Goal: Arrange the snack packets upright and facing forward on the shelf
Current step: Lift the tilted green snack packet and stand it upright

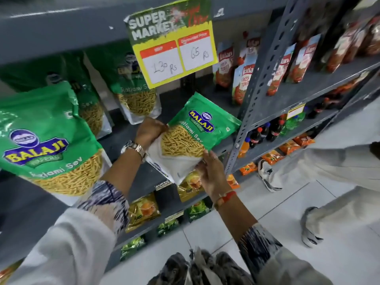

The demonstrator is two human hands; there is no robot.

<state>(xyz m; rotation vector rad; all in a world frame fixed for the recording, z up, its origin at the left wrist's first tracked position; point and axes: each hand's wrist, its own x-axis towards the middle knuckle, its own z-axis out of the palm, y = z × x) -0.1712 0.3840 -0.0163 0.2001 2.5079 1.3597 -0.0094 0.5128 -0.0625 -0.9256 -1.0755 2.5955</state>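
both hands are holding one green and white plastic packet of ratlami sev (191, 138) out in front of the grey metal shelf (131, 132), and it's tilting – top corner leaning off to the right, printed front facing the camera. the left hand (149, 130) is gripping the packet's left edge with the fingers curling around it, silver wristwatch (134, 150) sitting on that wrist. the right hand (213, 173) is pinching the bottom right part of the white section, fingers wrapping under it, with a red and orange thread band (225, 199) on the wrist.

just above the left hand a second green sev packet (135, 93) is standing upright at the back of the shelf, and another one (90, 108) is standing further left of it, half hidden. way off to the left of the left hand, a big close-up green sev packet (51, 145) is leaning a bit, front out.

right above the held packet a yellow and green paper price sign (174, 44) is hanging from the shelf edge – handwritten numbers on two white boxes. to the right of the right hand, past the grey perforated upright post (255, 95), red tomato sauce pouches (244, 79) are standing in a row. below the hands, small gold and green packets (144, 210) are sitting on the lower shelves.
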